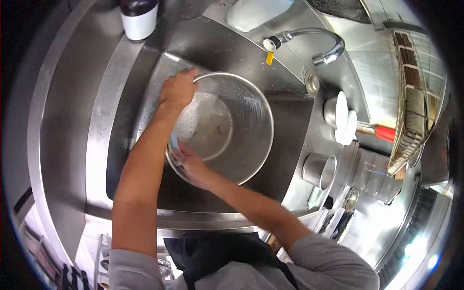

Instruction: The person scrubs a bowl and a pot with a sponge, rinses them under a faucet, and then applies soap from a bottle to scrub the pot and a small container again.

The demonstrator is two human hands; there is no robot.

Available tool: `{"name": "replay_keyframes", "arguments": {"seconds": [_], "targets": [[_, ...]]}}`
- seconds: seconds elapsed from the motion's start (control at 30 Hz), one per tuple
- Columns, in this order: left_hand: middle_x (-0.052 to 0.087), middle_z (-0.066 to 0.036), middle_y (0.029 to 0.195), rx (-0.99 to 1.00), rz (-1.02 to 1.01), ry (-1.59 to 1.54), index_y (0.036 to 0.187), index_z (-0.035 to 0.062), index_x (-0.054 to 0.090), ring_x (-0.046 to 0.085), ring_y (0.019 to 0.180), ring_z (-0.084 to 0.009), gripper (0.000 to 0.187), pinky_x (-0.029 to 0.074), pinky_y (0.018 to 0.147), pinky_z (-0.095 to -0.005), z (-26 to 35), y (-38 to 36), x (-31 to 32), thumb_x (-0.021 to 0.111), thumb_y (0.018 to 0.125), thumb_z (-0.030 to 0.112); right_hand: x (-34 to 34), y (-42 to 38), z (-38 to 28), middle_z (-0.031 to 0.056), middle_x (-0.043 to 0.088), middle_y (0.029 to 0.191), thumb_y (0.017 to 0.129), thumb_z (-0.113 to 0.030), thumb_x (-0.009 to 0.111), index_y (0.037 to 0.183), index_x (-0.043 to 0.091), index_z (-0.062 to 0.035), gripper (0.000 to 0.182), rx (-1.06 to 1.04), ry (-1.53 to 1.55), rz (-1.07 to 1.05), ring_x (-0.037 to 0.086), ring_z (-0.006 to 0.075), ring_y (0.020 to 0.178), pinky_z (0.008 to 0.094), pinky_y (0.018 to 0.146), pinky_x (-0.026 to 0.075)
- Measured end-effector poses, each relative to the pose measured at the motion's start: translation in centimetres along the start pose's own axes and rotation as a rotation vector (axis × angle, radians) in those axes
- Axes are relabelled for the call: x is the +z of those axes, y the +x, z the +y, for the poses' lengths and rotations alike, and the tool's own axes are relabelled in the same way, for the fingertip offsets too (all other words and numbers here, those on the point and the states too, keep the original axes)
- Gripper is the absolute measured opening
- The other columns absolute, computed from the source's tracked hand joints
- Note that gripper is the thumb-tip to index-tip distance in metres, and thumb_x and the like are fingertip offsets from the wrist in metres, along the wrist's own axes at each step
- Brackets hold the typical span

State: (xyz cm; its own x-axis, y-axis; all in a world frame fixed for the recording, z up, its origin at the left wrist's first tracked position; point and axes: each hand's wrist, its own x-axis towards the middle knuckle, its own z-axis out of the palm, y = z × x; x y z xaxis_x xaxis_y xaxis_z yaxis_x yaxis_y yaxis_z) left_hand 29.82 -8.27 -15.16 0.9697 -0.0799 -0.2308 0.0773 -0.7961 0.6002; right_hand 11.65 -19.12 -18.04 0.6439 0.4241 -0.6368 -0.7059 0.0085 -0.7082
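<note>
Wide-angle view, brightly lit; glare on the pot [257, 105] and at lower right; edges bowed, 4 corners dark.

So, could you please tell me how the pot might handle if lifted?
The pot is probably stiff, being shiny metal with an even round rim. It may be slippery, since suds lie inside. Its wide body would likely feel bulky one-handed.
</note>
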Motion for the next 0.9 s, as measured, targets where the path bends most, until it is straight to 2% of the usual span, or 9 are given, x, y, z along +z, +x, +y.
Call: {"name": "replay_keyframes", "arguments": {"seconds": [0.03, 0.1, 0.2, 0.3, 0.4, 0.53, 0.7, 0.83, 0.9], "targets": [[0.062, -0.013, 0.106, -0.021, 0.009, -0.005, 0.108, 0.0110, 0.056, 0.060, 0.098, -0.0377, 0.020, 0.048, 0.086, -0.0463, -0.2, -0.6, -0.3, 0.049, 0.088, 0.013, 0.0, -0.9, -0.6, 0.0224, 0.042, 0.138, 0.096, -0.028, 0.047, 0.140, 0.031, 0.0030, 0.056, 0.012, -0.011, -0.017, 0.040, 0.0276, 0.129, 0.0368, 0.108, 0.027], [0.061, -0.013, 0.102, -0.093, 0.080, -0.083, 0.107, 0.0090, 0.054, 0.061, 0.095, -0.0383, 0.019, 0.048, 0.084, -0.0470, -1.3, -2.6, -1.0, 0.051, 0.089, 0.016, -1.2, -4.1, -1.7, 0.0177, 0.027, 0.148, 0.093, -0.020, 0.045, 0.143, 0.028, -0.0062, 0.055, -0.019, -0.776, -0.220, 0.031, 0.0378, 0.133, 0.0432, 0.111, 0.025], [0.060, -0.015, 0.104, -0.159, 0.190, -0.003, 0.108, 0.0080, 0.049, 0.061, 0.093, -0.0383, 0.021, 0.049, 0.080, -0.0482, -3.9, -7.7, 0.6, 0.051, 0.089, 0.016, -10.2, -10.0, -4.4, 0.0115, 0.032, 0.147, 0.089, -0.024, 0.051, 0.138, 0.042, -0.0160, 0.050, 0.109, -1.512, -0.748, 0.033, 0.0326, 0.134, 0.0525, 0.109, 0.027], [0.059, -0.017, 0.107, -0.270, 0.062, 0.078, 0.114, 0.0093, 0.045, 0.061, 0.091, -0.0397, 0.026, 0.049, 0.077, -0.0494, -3.4, -10.3, -0.7, 0.050, 0.089, 0.013, -14.0, -7.7, -14.2, 0.0115, 0.037, 0.143, 0.085, -0.028, 0.058, 0.130, 0.053, -0.0183, 0.046, 0.070, -2.757, -0.566, 0.029, 0.0343, 0.135, 0.0639, 0.108, 0.017], [0.057, -0.019, 0.111, -0.231, 0.117, 0.024, 0.117, 0.0090, 0.043, 0.060, 0.091, -0.0413, 0.027, 0.049, 0.076, -0.0499, -3.7, -9.7, 1.3, 0.048, 0.090, 0.012, -18.2, 0.0, -19.6, 0.0092, 0.042, 0.137, 0.082, -0.018, 0.059, 0.122, 0.059, -0.0165, 0.040, -0.925, -2.532, -0.077, 0.035, 0.0369, 0.129, 0.0549, 0.106, 0.029], [0.056, -0.020, 0.113, -0.277, 0.210, -0.129, 0.118, 0.0080, 0.043, 0.059, 0.093, -0.0425, 0.028, 0.047, 0.078, -0.0509, -3.7, -10.3, 2.6, 0.047, 0.091, 0.012, -20.2, -1.7, -15.1, 0.0116, 0.044, 0.134, 0.076, -0.009, 0.057, 0.120, 0.060, -0.0160, 0.044, -0.549, -2.058, 0.329, 0.045, 0.0361, 0.117, 0.0472, 0.099, 0.038], [0.057, -0.019, 0.111, -0.364, 0.175, -0.179, 0.110, 0.0061, 0.043, 0.058, 0.094, -0.0434, 0.021, 0.046, 0.079, -0.0514, -2.7, -10.2, 1.6, 0.048, 0.090, 0.012, -19.6, -5.5, -10.5, 0.0226, 0.051, 0.121, 0.072, 0.005, 0.052, 0.121, 0.056, -0.0133, 0.052, -0.745, -1.560, 0.888, 0.050, 0.0408, 0.109, 0.0475, 0.089, 0.043], [0.058, -0.021, 0.104, -0.351, 0.164, -0.134, 0.105, 0.0050, 0.042, 0.058, 0.093, -0.0432, 0.019, 0.047, 0.078, -0.0504, -2.7, -9.8, 1.6, 0.049, 0.089, 0.010, -15.7, 3.6, -16.5, 0.0289, 0.050, 0.120, 0.070, 0.005, 0.054, 0.127, 0.048, -0.0104, 0.059, -0.885, -1.558, 0.654, 0.048, 0.0442, 0.110, 0.0512, 0.095, 0.039], [0.059, -0.022, 0.103, -0.347, 0.186, -0.103, 0.103, 0.0047, 0.043, 0.059, 0.092, -0.0428, 0.018, 0.047, 0.078, -0.0507, -2.7, -9.7, 1.8, 0.051, 0.088, 0.009, -12.1, 10.2, -17.0, 0.0198, 0.054, 0.117, 0.078, 0.005, 0.044, 0.124, 0.053, -0.0201, 0.053, -0.891, -1.584, 0.398, 0.051, 0.0386, 0.106, 0.0473, 0.094, 0.042]]}}
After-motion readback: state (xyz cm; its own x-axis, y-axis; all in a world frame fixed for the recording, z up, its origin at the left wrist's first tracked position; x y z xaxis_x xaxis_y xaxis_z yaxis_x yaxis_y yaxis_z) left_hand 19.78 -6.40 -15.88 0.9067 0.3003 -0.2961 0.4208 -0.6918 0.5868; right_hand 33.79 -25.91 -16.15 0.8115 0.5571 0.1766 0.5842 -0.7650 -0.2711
